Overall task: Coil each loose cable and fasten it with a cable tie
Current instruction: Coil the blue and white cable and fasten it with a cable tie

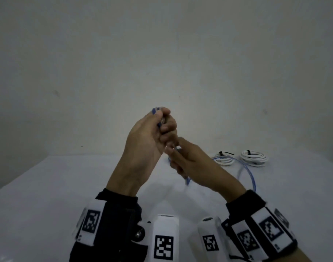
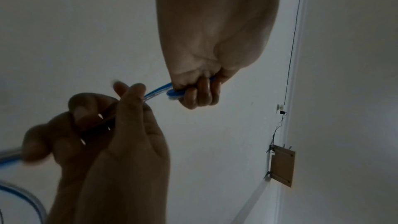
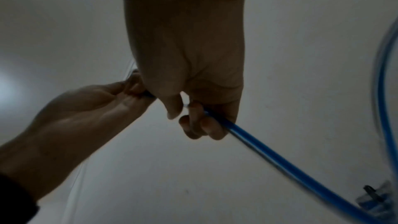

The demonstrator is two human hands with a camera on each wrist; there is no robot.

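Above white table (image 1: 48, 186), raised left hand (image 1: 146, 137) and right hand (image 1: 192, 161) (fingers curled) clutch blue cable (image 1: 248, 173).

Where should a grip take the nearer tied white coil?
Probably take the white coil across its bundled loops beside the black cable tie, coming from above: it lies flat on the table, and the tie keeps the loops together there.

A blue cable (image 3: 269, 153) with a smooth, glossy plastic jacket runs out from between the curled fingers (image 3: 210, 128) of the right hand. Beyond the fingers, two white cable coils (image 1: 253, 157) look smooth and plastic, lying on a matt white tabletop (image 1: 48, 186).
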